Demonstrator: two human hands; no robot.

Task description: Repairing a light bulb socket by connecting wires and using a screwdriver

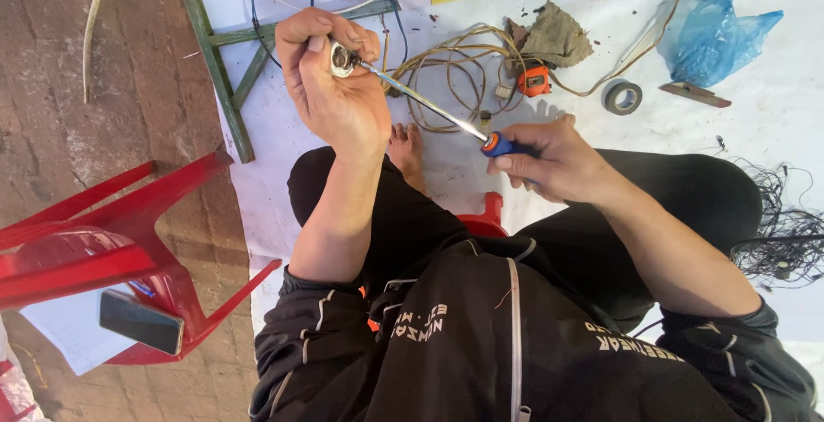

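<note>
The left hand (339, 87) is raised in front of the chest and closed around a small round metal fitting (341, 59), pinched between thumb and curled fingers so that only its silvery face shows above the thumb. The right hand (554, 160) sits lower and off to the right, wrapped around the blue and orange handle of a screwdriver (438, 109); its long bright shaft runs up and to the left, and the tip meets the fitting right at the left thumb. So the fitting lies inside the left grip, with the tool bridging the gap between the two hands. Below the shaft a bare foot (406, 149) rests on a white sheet (772, 113) spread over the ground, between the person's black-trousered knees. Beyond the hands the sheet is crowded: a tangle of tan wires (446, 66), an orange tape measure (534, 80), a grey rag (556, 36), a roll of tape (621, 96) and a blue plastic bag (712, 36). A green metal frame (223, 78) lies along the sheet's left edge, just beside the left hand. A red plastic chair (112, 242) stands on the brick floor to the left, with a dark phone (142, 321) lying on paper on it. Thin black wires (785, 233) bunch by the right knee.
</note>
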